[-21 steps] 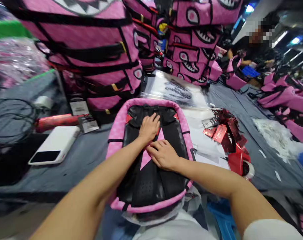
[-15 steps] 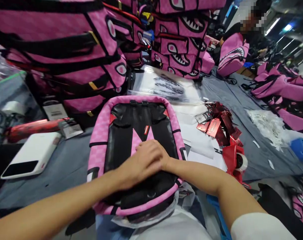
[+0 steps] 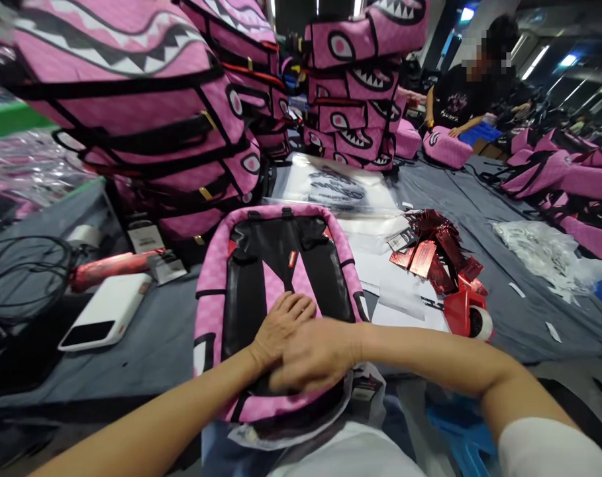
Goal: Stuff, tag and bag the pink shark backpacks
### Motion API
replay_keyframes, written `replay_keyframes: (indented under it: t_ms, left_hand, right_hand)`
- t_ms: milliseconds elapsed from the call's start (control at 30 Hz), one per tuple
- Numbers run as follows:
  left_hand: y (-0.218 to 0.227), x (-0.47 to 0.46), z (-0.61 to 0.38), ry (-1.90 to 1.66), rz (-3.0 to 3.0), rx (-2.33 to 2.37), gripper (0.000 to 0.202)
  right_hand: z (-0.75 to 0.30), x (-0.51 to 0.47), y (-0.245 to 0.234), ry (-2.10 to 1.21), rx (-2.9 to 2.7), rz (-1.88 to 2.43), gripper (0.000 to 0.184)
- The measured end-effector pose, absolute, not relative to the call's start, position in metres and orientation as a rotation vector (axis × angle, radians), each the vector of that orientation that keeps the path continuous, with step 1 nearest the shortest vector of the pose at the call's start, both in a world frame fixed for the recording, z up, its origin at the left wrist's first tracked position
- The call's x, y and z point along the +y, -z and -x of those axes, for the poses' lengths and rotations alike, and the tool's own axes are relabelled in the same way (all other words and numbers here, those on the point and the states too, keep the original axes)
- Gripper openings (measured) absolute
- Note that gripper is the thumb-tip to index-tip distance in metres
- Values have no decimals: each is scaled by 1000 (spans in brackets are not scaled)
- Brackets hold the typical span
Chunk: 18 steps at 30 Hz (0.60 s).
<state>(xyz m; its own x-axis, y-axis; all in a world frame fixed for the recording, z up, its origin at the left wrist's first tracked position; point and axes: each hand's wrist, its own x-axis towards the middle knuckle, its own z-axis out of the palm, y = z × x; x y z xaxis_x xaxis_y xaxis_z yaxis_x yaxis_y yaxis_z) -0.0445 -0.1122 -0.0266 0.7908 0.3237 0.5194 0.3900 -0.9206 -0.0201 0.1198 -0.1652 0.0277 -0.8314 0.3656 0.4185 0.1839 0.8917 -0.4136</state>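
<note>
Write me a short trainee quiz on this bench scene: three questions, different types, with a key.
1. True or false: in this view, the white device with a dark window lies to the left of the pink bag under the wearer's hands.

2. The red tape dispenser is nearest to: A, the coiled cable; B, the red tags; C, the white device.

3. Which of the wearer's hands looks blurred, and what is it over?

Key: 1, true; 2, B; 3, the right hand, over the bag's lower part.

It's dim back there under the ceiling lights [image 3: 569, 60]; red tags [image 3: 424, 257] glint, the right hand [image 3: 320, 354] is blurred, outer edges stretch.
</note>
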Motion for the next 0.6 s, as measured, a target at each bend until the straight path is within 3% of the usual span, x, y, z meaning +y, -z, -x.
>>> replay_keyframes:
  t_ms: [67,133,267,467,600]
  left_hand:
    - [19,-95,45,627,2904,-399,31]
    - [15,-76,46,542,2901,-395,36]
    - [26,-52,45,735,2691,-971,60]
    - [28,-61,39,475,2710,-1391,77]
    - [27,-83,38,418,2805,-1413,85]
  right_hand:
    - [-117,-177,-26,-527,-2912,209,23]
    - [-115,-179,-17,-584,-3014,281,28]
    - [-117,-161,8,-665,-3037,395,23]
    - [-117,-160,27,-277,-3045,624,23]
    - [-110,-188,24,-103,-2919,572,24]
